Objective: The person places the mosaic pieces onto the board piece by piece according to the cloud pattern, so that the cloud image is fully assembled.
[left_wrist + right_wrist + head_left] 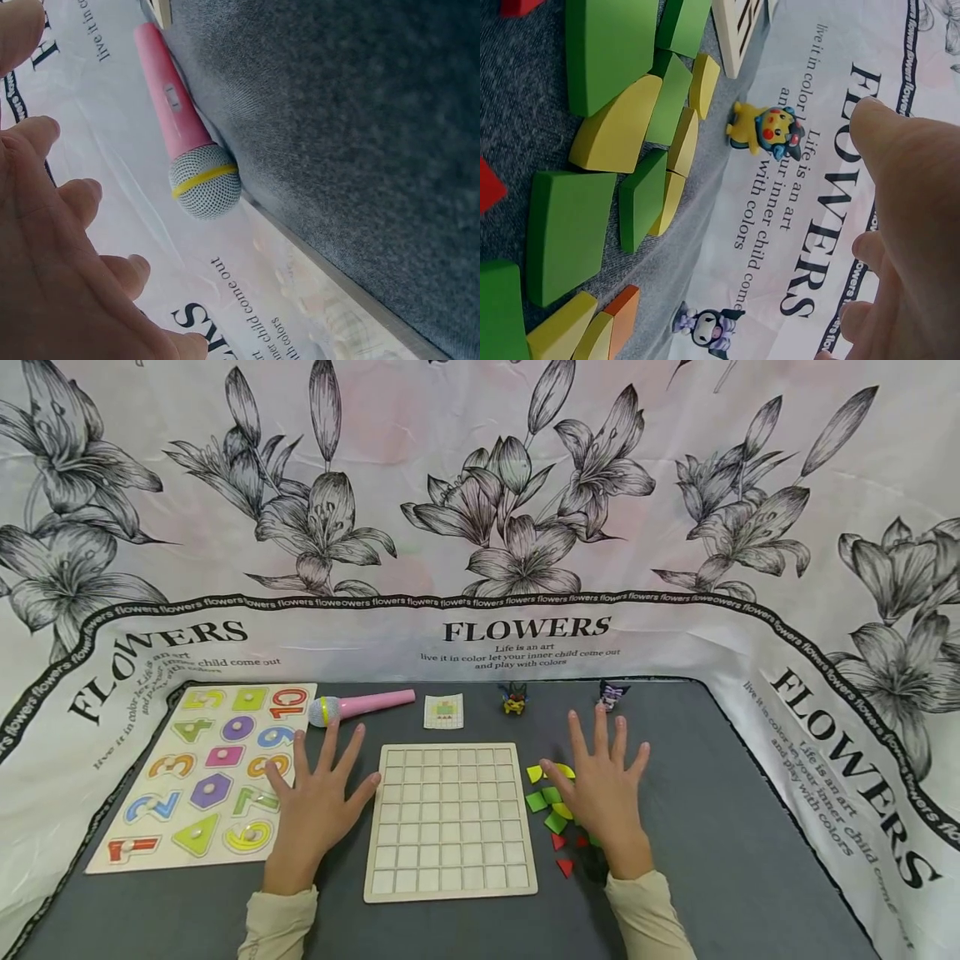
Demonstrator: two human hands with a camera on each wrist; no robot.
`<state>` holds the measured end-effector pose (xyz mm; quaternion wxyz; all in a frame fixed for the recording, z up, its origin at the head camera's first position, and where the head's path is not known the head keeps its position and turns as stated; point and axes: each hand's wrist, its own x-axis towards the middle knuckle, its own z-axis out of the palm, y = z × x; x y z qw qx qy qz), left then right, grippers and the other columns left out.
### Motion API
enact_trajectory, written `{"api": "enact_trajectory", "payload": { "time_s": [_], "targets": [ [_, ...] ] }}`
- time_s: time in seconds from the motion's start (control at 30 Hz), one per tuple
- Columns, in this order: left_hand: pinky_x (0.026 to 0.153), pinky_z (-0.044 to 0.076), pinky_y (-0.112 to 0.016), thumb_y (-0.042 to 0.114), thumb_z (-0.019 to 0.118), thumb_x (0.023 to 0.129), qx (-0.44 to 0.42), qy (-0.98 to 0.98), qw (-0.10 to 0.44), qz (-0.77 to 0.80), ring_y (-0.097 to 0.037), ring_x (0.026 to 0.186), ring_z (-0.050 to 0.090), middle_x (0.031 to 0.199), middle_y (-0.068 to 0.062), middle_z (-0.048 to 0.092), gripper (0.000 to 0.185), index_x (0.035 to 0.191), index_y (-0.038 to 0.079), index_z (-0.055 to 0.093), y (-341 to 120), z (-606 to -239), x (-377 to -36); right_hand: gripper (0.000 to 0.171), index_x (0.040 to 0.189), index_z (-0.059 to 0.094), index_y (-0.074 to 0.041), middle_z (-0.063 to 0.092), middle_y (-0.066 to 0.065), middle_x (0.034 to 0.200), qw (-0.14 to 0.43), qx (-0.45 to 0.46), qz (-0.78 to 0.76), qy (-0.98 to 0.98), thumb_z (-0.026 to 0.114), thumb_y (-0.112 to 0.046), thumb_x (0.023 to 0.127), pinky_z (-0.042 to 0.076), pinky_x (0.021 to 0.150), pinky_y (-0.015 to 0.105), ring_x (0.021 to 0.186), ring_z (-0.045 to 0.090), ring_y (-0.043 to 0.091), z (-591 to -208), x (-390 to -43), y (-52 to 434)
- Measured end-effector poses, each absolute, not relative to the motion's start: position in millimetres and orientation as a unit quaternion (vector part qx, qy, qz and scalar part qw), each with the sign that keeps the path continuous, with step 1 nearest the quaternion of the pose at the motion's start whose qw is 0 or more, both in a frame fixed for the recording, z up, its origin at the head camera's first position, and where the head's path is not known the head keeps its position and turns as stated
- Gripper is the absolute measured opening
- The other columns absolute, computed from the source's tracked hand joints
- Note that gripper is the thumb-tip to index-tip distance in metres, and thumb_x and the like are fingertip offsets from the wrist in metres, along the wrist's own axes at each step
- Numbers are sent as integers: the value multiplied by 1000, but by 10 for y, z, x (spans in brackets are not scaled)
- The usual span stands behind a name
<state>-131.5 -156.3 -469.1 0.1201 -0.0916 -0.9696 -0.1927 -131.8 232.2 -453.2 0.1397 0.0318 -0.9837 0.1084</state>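
My left hand [318, 797] lies flat and open on the grey table, fingers spread, between the number puzzle board [206, 772] and the empty wooden grid board [450, 818]. A pink toy microphone [360, 706] [187, 142] lies just beyond its fingertips [71, 199]. My right hand [600, 785] [907, 225] is spread open over a pile of green, yellow and red wooden pieces [555, 810] [615, 172] right of the grid board, hiding part of it. Neither hand holds anything.
A small pattern card [443, 711] lies behind the grid board. A yellow figurine [514, 697] [769, 131] and a purple figurine [611, 694] [705, 326] stand at the table's back edge. Flower-printed cloth [525, 527] surrounds the table on three sides.
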Motion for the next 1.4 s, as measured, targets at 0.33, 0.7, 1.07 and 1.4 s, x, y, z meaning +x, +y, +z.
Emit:
{"api": "enact_trajectory", "payload": {
  "time_s": [0.33, 0.7, 1.07, 1.4],
  "targets": [
    [109, -2, -90, 45, 69, 103, -92, -971, 112, -192, -62, 156, 3, 177, -19, 17, 80, 169, 17, 34, -1544, -4636, -1305, 89, 169, 33, -8, 11, 28, 175, 154, 41, 114, -981, 72, -50, 101, 6, 113, 87, 158, 8, 56, -4545, -1335, 2287],
    [108, 0, -91, 44, 71, 103, -107, -969, 98, -199, -61, 156, 4, 176, -19, 18, 81, 170, 17, 34, -1517, -4594, -1225, 89, 171, 26, -8, 3, 27, 176, 112, 31, 136, -984, 68, -49, 104, -1, 115, 85, 160, -1, 53, -4516, -1317, 2293],
    [108, 1, -90, 42, 79, 98, -137, -965, 22, -222, -63, 155, 9, 175, -18, 25, 89, 170, 21, 32, -1638, -4589, -1024, 90, 171, 22, -7, 1, 27, 176, 98, 35, 165, -981, 68, -47, 105, -1, 115, 84, 160, -3, 53, -4431, -1318, 2360],
    [109, 1, -89, 36, 86, 92, -148, -950, -59, -270, -61, 156, 10, 174, -15, 28, 83, 162, 15, 47, -1618, -4688, -1036, 91, 172, 18, -7, -5, 27, 176, 76, 34, 200, -976, 67, -46, 106, -3, 115, 84, 160, -7, 51, -4359, -1291, 2426]
  ]
}}
